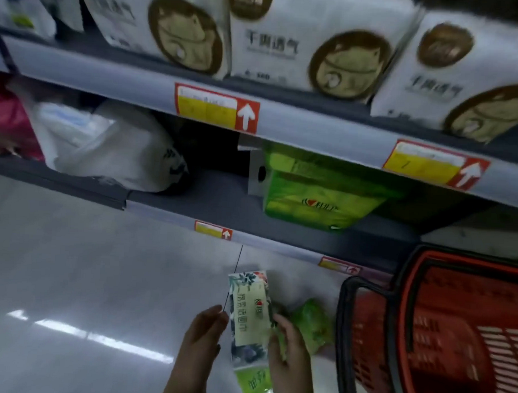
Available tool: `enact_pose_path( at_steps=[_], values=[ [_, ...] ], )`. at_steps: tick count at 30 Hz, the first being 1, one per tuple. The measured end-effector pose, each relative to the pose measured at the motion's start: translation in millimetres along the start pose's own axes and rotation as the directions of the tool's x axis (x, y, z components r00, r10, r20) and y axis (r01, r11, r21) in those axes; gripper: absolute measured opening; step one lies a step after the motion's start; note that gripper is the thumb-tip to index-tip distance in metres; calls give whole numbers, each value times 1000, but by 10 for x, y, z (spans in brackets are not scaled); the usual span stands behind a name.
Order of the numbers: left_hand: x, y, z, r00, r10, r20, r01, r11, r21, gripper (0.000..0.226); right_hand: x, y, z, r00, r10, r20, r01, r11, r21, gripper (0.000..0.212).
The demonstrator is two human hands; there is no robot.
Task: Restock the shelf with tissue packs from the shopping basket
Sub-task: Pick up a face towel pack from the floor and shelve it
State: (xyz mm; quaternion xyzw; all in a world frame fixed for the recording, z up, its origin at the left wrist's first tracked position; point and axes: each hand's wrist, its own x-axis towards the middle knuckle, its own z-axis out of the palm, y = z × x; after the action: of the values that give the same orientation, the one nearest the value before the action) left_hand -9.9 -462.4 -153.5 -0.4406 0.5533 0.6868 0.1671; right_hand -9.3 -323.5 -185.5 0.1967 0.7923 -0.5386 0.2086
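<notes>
**Floral tissue pack held low in the frame, basket to the right**

At the bottom centre we see the floral tissue pack [249, 317] standing upright between two hands, above the pale floor [71, 262]. The right hand [289, 355] has its fingers [277, 322] curled round the pack's right edge and grips it. The left hand [199, 339] is on the other side with its fingers [217, 315] fairly straight and relaxed. Their tips reach the pack's left edge, but the blur keeps us from telling whether they touch it.

A lime-green pack [254, 383] shows just below the floral one, partly under the right hand. We cannot tell which hand carries it. A second, crumpled green pack [313, 323] lies just right of the right hand.

The red shopping basket [453, 338], with its black handle [345, 333], fills the lower right corner beside that hand.

Above, in mid-frame, the lower shelf [221, 206] carries a big green tissue bundle [320, 193] at the right and a white plastic bag [111, 151] at the left, well apart from each other. White packs with brown ovals [288, 43] line the top shelf.
</notes>
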Motion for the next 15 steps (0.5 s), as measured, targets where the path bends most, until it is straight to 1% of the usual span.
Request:
enact_pose_path(
  at_steps=[2,5,7,10,12,14,15],
  values=[
    [254,-304,-36,1000,-20,-2,20,1000,3,23,161,269,106,1000,12,9,-11,997,-72,28],
    [576,-550,-23,999,-51,10,50,997,54,32,369,639,214,998,55,-22,-58,990,-126,32],
    [740,-590,-23,998,-54,16,52,995,82,36,478,812,232,996,85,-36,-90,980,-178,39],
    [963,-673,7,992,-119,36,115,989,89,43,646,988,274,984,175,-27,-177,967,-183,49],
    [1028,-723,43,982,-183,42,179,980,84,43,723,1048,303,972,235,30,-227,960,-166,51],
    [1069,-790,73,968,-245,50,243,969,50,41,751,1077,348,957,282,66,-273,954,-120,45],
    [1095,-814,87,963,-266,51,264,964,31,39,759,1098,380,957,282,73,-275,957,-94,40]
  ],
)
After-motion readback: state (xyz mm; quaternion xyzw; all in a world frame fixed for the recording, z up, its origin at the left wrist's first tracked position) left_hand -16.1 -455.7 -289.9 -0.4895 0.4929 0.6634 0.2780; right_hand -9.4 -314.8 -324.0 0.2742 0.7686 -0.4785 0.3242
